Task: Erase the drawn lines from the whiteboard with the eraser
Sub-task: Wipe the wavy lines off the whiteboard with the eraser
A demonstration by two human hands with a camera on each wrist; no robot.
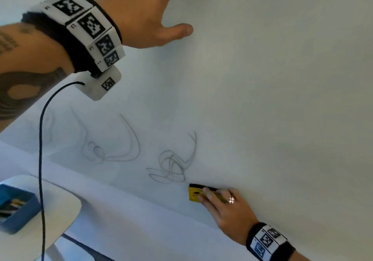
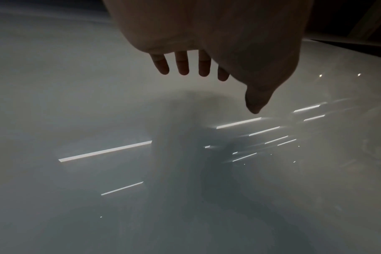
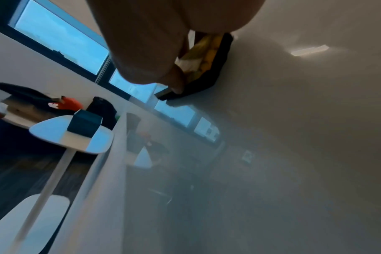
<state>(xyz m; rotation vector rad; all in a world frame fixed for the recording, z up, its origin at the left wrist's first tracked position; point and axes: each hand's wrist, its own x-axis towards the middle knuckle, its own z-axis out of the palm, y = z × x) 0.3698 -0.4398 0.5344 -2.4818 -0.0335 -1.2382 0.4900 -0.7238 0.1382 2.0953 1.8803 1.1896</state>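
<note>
A glossy white whiteboard (image 1: pixel 272 99) fills most of the head view, and its sheen mirrors bars of ceiling light under the left hand in the left wrist view. Faint grey lines (image 1: pixel 171 165) loop across the board below the left hand (image 1: pixel 141 12) and just up-left of the right hand (image 1: pixel 228 210); a fainter scribble (image 1: pixel 113 145) lies further left, under the left wrist. The left hand is flat against the board, fingers straight and spread, thumb out to the side, holding nothing. The right hand presses a yellow, dark-backed eraser (image 1: pixel 194 194) against the board, fingers laid over its top and the thumb (image 3: pixel 176 82) curled at its lower edge, so that it is gripped; the eraser's left end sits just beside the lower right of the lines, though contact with them cannot be told. A ring (image 1: pixel 230 199) shows on that hand. Both wrists carry bands with black-and-white marker squares, and a dark cable (image 1: pixel 41 159) hangs from the left one down across the board. Left of the right hand, beyond the board's edge, stands a white round table (image 1: pixel 60 200) with a blue bin (image 1: pixel 18 210) on it. The right wrist view shows windows (image 3: pixel 59 41) with blue sky beyond the table, and some dark and orange things too blurred to name.
</note>
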